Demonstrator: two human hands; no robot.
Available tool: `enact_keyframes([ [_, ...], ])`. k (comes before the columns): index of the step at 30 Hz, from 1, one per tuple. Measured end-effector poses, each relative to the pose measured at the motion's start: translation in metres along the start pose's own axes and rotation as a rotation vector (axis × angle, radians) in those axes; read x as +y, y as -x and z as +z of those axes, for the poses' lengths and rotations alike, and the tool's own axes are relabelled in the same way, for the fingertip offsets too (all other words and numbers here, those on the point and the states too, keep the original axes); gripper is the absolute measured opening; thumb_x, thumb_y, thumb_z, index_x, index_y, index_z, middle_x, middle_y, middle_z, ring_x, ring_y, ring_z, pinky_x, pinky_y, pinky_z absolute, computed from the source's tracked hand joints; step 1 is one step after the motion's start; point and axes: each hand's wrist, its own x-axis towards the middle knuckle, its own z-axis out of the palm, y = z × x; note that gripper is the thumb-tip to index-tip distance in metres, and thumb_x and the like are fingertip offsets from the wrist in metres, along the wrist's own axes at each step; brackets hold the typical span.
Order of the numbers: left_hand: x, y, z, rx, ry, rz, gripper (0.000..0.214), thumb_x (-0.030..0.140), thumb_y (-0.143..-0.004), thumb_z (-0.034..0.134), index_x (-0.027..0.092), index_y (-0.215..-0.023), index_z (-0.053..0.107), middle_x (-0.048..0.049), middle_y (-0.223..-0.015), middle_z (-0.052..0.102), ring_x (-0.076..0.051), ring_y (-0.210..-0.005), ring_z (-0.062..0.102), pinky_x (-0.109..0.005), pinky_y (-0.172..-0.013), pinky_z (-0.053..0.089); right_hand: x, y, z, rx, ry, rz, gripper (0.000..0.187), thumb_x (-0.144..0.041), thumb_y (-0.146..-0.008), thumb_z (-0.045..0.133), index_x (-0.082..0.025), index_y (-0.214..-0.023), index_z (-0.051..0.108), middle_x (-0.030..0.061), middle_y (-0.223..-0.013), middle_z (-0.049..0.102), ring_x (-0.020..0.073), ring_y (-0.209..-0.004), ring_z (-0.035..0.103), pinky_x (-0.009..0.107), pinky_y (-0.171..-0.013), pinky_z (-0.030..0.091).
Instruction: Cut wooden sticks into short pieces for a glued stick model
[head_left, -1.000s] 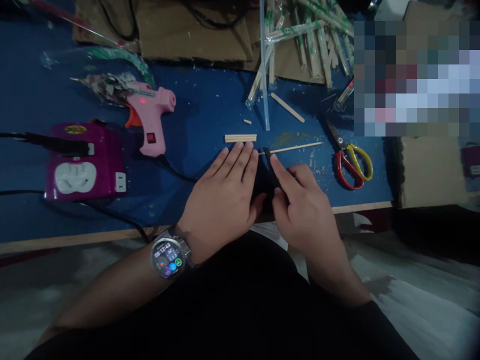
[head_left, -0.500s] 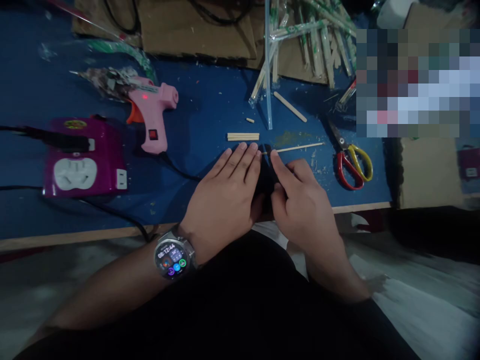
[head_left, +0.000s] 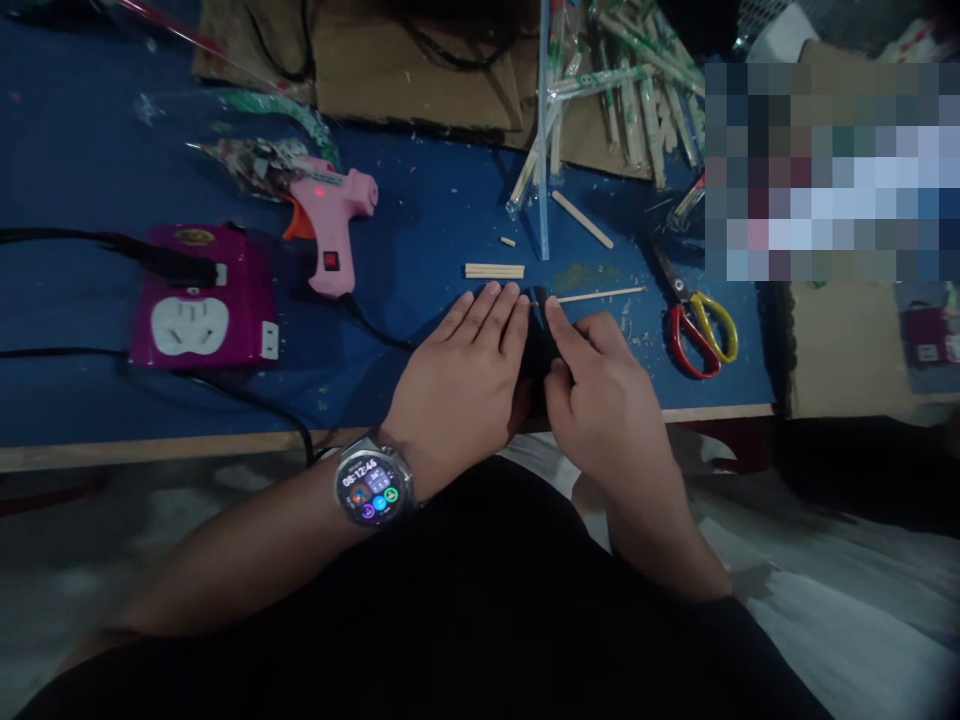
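Observation:
My left hand (head_left: pixel 465 370) lies flat on the blue table, palm down, its fingers straight and side by side. The fingertips press down at the left end of a thin wooden stick (head_left: pixel 600 295). My right hand (head_left: pixel 604 390) is curled, with the index finger pointing forward onto that stick. It seems to grip a dark thin blade (head_left: pixel 535 300), whose handle is hidden in the shadow between my hands. Just beyond my left fingertips, several short cut sticks (head_left: pixel 495 271) lie side by side, with a tiny stick piece (head_left: pixel 508 241) behind them.
Left of my hands lie a pink glue gun (head_left: pixel 334 225) and a purple power adapter (head_left: pixel 202 300) with cables. Red-and-yellow scissors (head_left: pixel 697 325) rest on the right. Wrapped chopsticks (head_left: pixel 634 110), a flat wooden stick (head_left: pixel 583 220) and cardboard (head_left: pixel 412 85) are farther back.
The view has shifted slightly, so things on the left appear farther right. Both hands keep nearly the same place on the stick, and the short sticks stay where they were.

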Motion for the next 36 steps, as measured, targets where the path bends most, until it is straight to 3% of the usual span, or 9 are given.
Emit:
enact_keyframes([
  [8,0.003,0.000,0.004,0.022,0.057,-0.037,0.072,0.029,-0.109,0.051,-0.006,-0.172,0.043,-0.0296,-0.180,0.044,-0.041,-0.171,0.043,-0.062,-0.142,0.036,-0.004,0.011,0.001,0.011,0.015,0.009,0.064,-0.021,-0.107,0.043,-0.014,-0.169,0.057,0.0184,-0.126,0.067,0.0287,-0.097,0.069,0.044,-0.077,0.062],
  [18,0.004,0.005,0.011,0.073,0.043,-0.014,0.069,0.027,-0.110,0.049,-0.006,-0.170,0.047,-0.0268,-0.179,0.047,-0.041,-0.170,0.045,-0.059,-0.143,0.037,-0.004,-0.007,-0.003,-0.034,0.047,0.000,0.066,-0.021,-0.106,0.042,-0.010,-0.169,0.058,0.0221,-0.131,0.068,0.0309,-0.101,0.071,0.046,-0.084,0.063],
  [24,0.004,0.003,0.011,0.087,0.033,-0.012,0.067,0.027,-0.110,0.047,-0.006,-0.168,0.050,-0.0280,-0.176,0.050,-0.040,-0.169,0.048,-0.059,-0.141,0.039,-0.004,0.006,0.003,-0.014,0.058,0.003,0.067,-0.023,-0.107,0.039,-0.007,-0.170,0.054,0.0226,-0.130,0.067,0.0296,-0.095,0.069,0.042,-0.070,0.060],
  [29,0.006,0.003,0.012,0.079,0.041,-0.024,0.068,0.026,-0.109,0.050,-0.006,-0.169,0.049,-0.0283,-0.177,0.049,-0.042,-0.169,0.047,-0.060,-0.141,0.038,-0.004,0.016,0.006,0.035,0.065,-0.005,0.065,-0.022,-0.108,0.040,-0.015,-0.171,0.056,0.0193,-0.126,0.068,0.0279,-0.094,0.070,0.039,-0.068,0.059],
  [32,0.006,0.004,0.015,0.083,0.056,-0.024,0.068,0.024,-0.108,0.049,-0.006,-0.170,0.048,-0.0282,-0.178,0.048,-0.042,-0.170,0.045,-0.060,-0.142,0.036,-0.005,0.011,0.006,0.035,0.055,-0.011,0.065,-0.022,-0.107,0.041,-0.016,-0.170,0.056,0.0197,-0.129,0.069,0.0276,-0.095,0.070,0.040,-0.071,0.061],
  [36,0.005,0.005,0.017,0.101,0.068,-0.018,0.072,0.025,-0.106,0.051,-0.007,-0.170,0.046,-0.0285,-0.178,0.047,-0.042,-0.170,0.045,-0.061,-0.142,0.036,-0.008,-0.003,0.003,-0.009,0.064,-0.002,0.067,-0.021,-0.105,0.041,-0.009,-0.169,0.056,0.0233,-0.136,0.070,0.0306,-0.099,0.073,0.044,-0.077,0.064],
])
